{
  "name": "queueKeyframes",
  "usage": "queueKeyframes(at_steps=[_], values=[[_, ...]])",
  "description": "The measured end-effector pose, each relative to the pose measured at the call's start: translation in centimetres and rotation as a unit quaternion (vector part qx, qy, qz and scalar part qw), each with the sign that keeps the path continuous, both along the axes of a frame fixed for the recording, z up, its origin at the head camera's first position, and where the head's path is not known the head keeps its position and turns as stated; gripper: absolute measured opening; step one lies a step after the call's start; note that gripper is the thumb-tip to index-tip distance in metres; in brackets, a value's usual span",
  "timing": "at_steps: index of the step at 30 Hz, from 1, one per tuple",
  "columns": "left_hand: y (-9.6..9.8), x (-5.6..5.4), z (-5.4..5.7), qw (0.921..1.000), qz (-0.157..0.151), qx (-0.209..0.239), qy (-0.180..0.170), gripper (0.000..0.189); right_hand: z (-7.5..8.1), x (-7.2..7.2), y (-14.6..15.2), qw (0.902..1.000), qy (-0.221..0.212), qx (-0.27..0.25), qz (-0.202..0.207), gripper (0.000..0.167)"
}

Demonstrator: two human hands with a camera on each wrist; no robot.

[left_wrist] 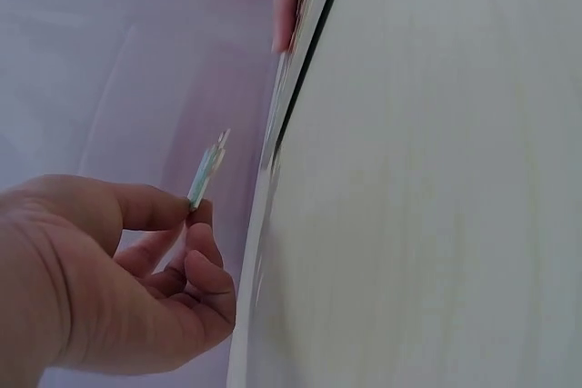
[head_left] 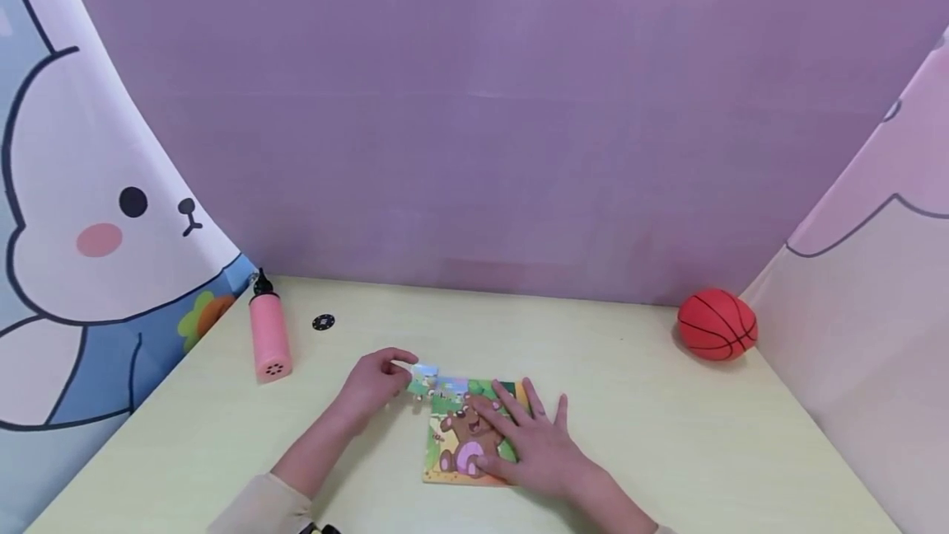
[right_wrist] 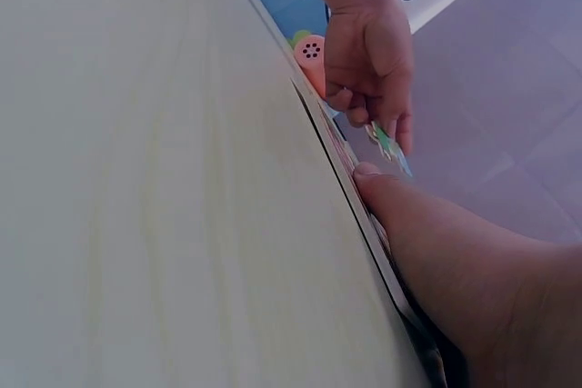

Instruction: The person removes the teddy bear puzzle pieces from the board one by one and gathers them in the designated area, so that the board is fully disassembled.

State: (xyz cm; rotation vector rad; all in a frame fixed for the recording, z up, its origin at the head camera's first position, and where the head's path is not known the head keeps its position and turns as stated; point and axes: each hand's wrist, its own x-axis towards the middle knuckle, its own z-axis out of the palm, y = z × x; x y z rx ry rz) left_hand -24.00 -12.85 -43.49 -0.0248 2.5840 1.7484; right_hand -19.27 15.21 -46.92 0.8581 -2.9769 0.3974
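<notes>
A puzzle (head_left: 470, 456) with a brown bear on it lies flat on the table. My left hand (head_left: 376, 386) pinches a small jigsaw piece (head_left: 424, 379) by its edge, at the puzzle's upper left corner. In the left wrist view the piece (left_wrist: 209, 170) is tilted between thumb and fingertips, seen nearly edge-on and raised off the table. My right hand (head_left: 541, 452) rests with spread fingers on the puzzle's right half and hides part of the picture. From the right wrist, the thumb (right_wrist: 386, 193) lies over the puzzle's edge.
A pink hand pump (head_left: 270, 336) with a black nozzle stands at the table's left. Near it lies a black round chip (head_left: 323, 322). A red toy basketball (head_left: 717, 325) sits at the back right. A purple cloth (head_left: 474, 122) hangs behind the table (head_left: 712, 427).
</notes>
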Motion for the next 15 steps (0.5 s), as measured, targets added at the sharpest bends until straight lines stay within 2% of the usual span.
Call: queueKeyframes(at_steps=[6,15], values=[[-2.3,0.2,-0.2,0.9999,0.013,-0.01,-0.004,0.028,-0.1,0.0,0.0,1.0,0.001,-0.001,0.002,0.075],[-5.4,0.7,-0.2,0.9995,0.009,-0.031,-0.009,0.03,-0.1,0.1,-0.1,1.0,0.003,-0.001,0.002,0.075]])
